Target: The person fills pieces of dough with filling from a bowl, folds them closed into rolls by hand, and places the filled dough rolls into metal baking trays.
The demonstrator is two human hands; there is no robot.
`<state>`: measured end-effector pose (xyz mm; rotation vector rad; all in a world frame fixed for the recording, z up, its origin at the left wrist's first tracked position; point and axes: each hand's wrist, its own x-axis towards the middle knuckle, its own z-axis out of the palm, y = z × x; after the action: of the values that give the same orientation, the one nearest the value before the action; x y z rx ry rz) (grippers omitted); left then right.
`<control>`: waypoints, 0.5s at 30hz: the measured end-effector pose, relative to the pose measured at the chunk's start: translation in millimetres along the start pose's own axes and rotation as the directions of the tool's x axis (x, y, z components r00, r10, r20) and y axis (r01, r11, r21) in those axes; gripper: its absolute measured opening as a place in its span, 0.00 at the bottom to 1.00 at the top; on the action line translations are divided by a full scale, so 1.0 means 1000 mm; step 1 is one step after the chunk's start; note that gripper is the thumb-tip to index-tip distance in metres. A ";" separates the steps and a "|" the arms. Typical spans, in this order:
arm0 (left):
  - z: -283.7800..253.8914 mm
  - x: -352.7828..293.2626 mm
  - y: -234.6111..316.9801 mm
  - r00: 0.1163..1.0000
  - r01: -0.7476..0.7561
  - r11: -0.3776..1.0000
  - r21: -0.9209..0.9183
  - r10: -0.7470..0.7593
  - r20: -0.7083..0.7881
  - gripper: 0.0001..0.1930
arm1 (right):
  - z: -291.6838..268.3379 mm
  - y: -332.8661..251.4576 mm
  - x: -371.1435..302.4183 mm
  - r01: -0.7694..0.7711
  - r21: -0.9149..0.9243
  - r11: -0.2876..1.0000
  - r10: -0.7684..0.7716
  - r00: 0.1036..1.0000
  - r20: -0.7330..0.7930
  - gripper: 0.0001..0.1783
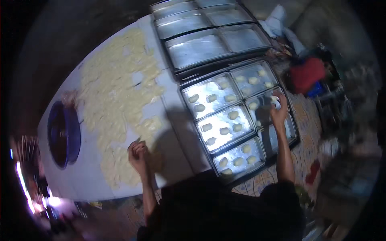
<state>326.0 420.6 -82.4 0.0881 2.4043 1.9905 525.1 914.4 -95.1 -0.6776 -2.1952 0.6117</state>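
Note:
A spread of pale yellow dough (116,104) covers much of the white table (90,180) on the left. Over its near right edge is my left hand (138,156), its fingers curled closed; a small dark sliver shows at the fingertips, too small to name. My right hand (280,112) reaches over the right-hand column of metal baking pans (225,86). Its fingers are closed around a small pale dough piece (275,100). Several rounded dough pieces (224,131) lie apart from each other in the pans.
More shiny metal pans (197,50), with no dough visible in them, stand beyond the filled ones. A dark blue basin (64,134) sits at the table's left edge. To the right are a red item (307,74) and a patterned floor (307,136).

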 end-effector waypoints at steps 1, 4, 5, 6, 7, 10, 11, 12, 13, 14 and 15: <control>-0.015 0.006 -0.023 0.998 -0.046 0.999 -0.027 0.045 -0.043 0.16 | 0.003 -0.040 -0.001 -0.042 0.151 0.988 0.034 0.998 0.055 0.20; -0.009 0.018 -0.027 0.991 -0.101 0.995 -0.003 0.101 0.088 0.17 | 0.057 -0.168 -0.020 -0.175 0.507 0.844 -0.112 0.867 0.486 0.17; 0.000 0.022 -0.021 0.988 -0.059 0.982 0.178 0.033 0.148 0.19 | 0.088 -0.196 -0.030 -0.208 0.594 0.777 -0.229 0.786 0.574 0.17; 0.010 0.028 -0.015 0.971 -0.010 0.977 0.215 -0.042 0.237 0.22 | 0.113 -0.227 -0.035 -0.279 0.581 0.764 -0.254 0.698 0.669 0.17; 0.021 0.034 -0.016 0.961 -0.059 0.973 0.225 -0.006 0.277 0.27 | 0.151 -0.238 -0.037 -0.140 0.533 0.835 -0.362 0.590 0.722 0.18; 0.029 0.047 -0.067 0.820 -0.569 0.589 0.574 0.355 0.448 0.34 | 0.249 -0.267 -0.053 0.230 0.513 0.827 -0.541 0.578 0.612 0.30; 0.039 0.044 -0.069 0.814 -0.581 0.503 0.640 0.348 0.465 0.35 | 0.264 -0.270 -0.056 0.334 0.452 0.827 -0.556 0.601 0.574 0.34; 0.044 0.045 -0.069 0.873 -0.487 0.416 0.768 0.208 0.441 0.37 | 0.268 -0.277 -0.061 0.349 0.445 0.825 -0.565 0.542 0.622 0.37; 0.046 0.042 -0.058 0.889 -0.456 0.439 0.774 0.183 0.420 0.38 | 0.266 -0.275 -0.065 0.345 0.376 0.860 -0.507 0.488 0.711 0.35; 0.048 0.042 -0.047 0.886 -0.461 0.458 0.760 0.185 0.426 0.38 | 0.265 -0.270 -0.069 0.289 0.419 0.860 -0.509 0.537 0.673 0.32; 0.046 0.042 -0.041 0.888 -0.456 0.478 0.750 0.186 0.422 0.38 | 0.263 -0.264 -0.075 0.239 0.471 0.849 -0.515 0.577 0.634 0.29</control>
<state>285.1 460.0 -130.0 0.8417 3.0106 0.5494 294.5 614.6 -133.6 0.3448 -2.7462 1.1416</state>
